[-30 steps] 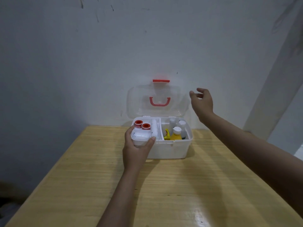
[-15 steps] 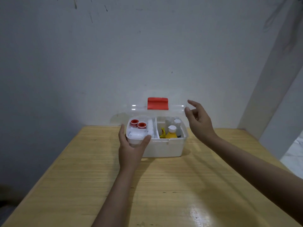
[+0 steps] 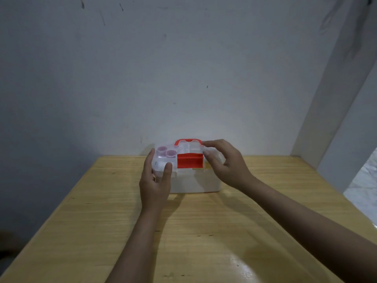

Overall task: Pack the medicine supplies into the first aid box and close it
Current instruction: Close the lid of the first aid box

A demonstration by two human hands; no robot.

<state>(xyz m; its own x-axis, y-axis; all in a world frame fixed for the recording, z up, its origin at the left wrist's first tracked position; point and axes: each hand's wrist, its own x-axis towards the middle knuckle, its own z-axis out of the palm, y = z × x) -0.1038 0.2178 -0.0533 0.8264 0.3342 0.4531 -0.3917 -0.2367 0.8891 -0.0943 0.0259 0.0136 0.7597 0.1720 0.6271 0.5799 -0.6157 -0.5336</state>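
The white first aid box (image 3: 193, 183) stands at the far middle of the wooden table (image 3: 102, 221), its clear lid (image 3: 163, 160) lying down over the base. A red latch (image 3: 189, 163) sticks up at the lid's front and a red handle (image 3: 187, 141) lies flat on top. Two red-capped bottles (image 3: 166, 151) show through the lid on the left. My left hand (image 3: 156, 181) grips the box's front left corner, thumb on the lid. My right hand (image 3: 223, 163) rests on the lid's right side, fingers spread beside the latch.
A bare pale wall (image 3: 183, 68) rises right behind the box. A white pillar (image 3: 336, 99) slants up at the right, with a tiled floor (image 3: 365, 186) beyond the table's right edge. The table's left edge drops into shadow.
The lid has swung from upright to down over the box. My right hand came in from beside the raised lid onto its top. My left hand kept hold of the left corner.
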